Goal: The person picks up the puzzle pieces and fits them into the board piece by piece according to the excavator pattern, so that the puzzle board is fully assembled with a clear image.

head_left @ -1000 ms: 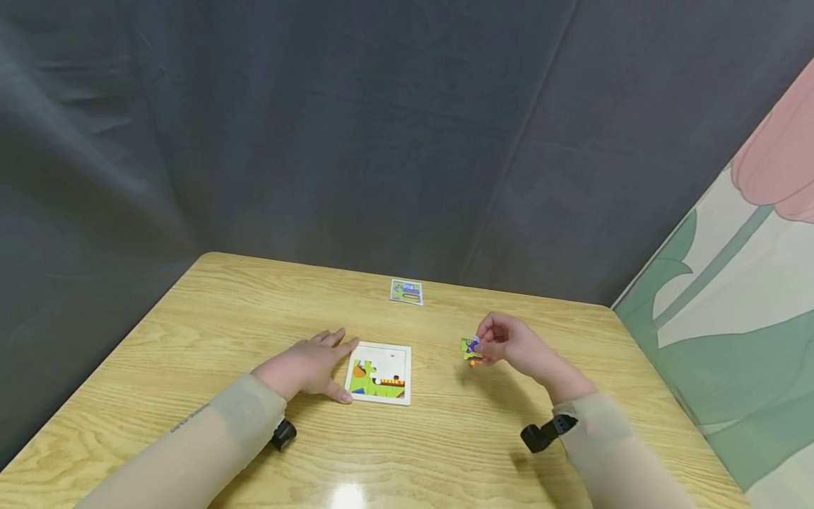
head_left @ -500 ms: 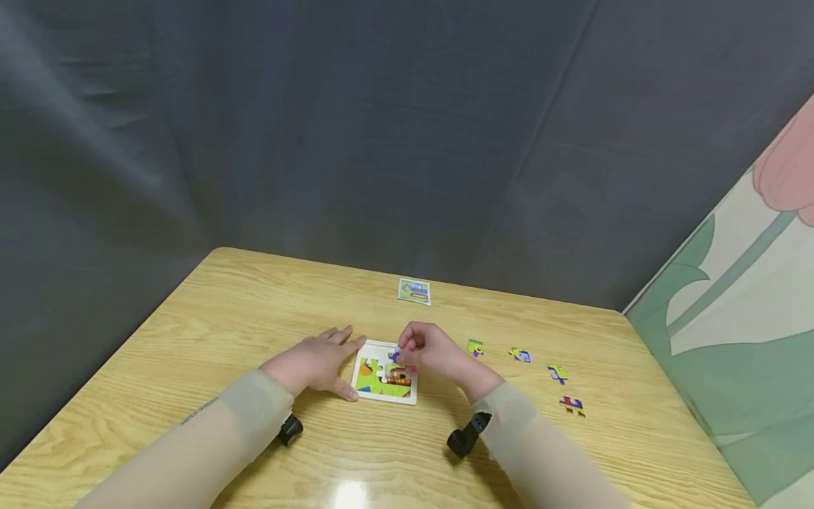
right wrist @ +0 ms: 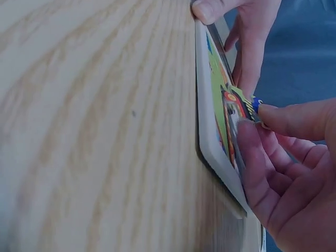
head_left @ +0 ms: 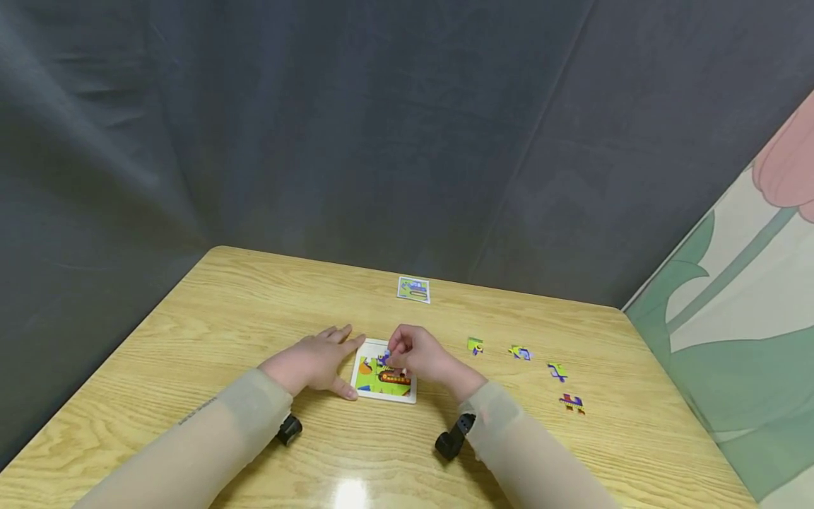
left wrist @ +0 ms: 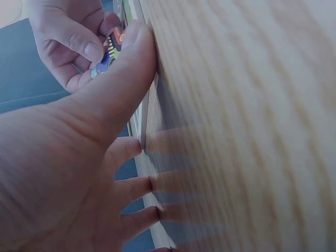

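A square puzzle tray with a white rim (head_left: 384, 398) lies on the table, with green, orange and red puzzle parts in its near half. My left hand (head_left: 316, 362) rests at its left side, fingers spread, thumb at the near left corner and index finger at the far one. Over the tray, my right hand (head_left: 422, 353) pinches a puzzle piece (right wrist: 247, 102) between thumb and fingers. Blue, yellow and red show on this piece, which stands tilted with its lower edge at the picture in the right wrist view. Fingers cover part of it.
Several loose puzzle pieces (head_left: 520, 353) lie spread on the table (head_left: 267, 304) to the right. Farther back is a small picture card (head_left: 414, 289) with a blue vehicle. A dark curtain (head_left: 356, 141) hangs behind, and a flower-patterned cloth (head_left: 738, 339) borders the right side.
My right hand has carried the puzzle piece leftward from the right of the table to over the tray, then slightly farther left. Loose pieces it covered now show. My left hand stays at the tray.
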Motion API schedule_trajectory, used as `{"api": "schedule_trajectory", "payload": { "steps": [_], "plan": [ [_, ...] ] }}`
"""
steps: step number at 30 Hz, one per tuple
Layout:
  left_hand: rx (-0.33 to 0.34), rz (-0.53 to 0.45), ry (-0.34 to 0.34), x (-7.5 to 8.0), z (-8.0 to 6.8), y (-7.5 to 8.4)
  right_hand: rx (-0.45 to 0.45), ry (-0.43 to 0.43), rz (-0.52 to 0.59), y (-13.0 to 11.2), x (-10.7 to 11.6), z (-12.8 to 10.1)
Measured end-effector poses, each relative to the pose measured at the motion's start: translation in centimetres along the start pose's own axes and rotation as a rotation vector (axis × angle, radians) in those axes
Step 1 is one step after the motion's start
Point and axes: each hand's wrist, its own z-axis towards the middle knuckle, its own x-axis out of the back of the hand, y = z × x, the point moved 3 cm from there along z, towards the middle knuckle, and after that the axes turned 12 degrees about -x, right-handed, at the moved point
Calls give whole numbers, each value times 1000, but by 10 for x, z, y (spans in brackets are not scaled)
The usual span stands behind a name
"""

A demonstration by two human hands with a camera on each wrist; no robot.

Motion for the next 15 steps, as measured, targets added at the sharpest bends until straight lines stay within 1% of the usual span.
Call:
{"api": "schedule_trajectory", "payload": {
  "steps": [5,8,11,15],
  "plan": [
    [2,-2,-3,0,1,-1,19,51,-84,1,-1,1],
    [-1,-4,-1,-1,1,-1,4,77,-143,2,-1,2],
    [-3,-7,3,-1,1,-1,-28,91,-189,3,-1,2],
    [0,-8,4,-2,1,-1,-31,88,-216,5,-2,2]
  ]
}}
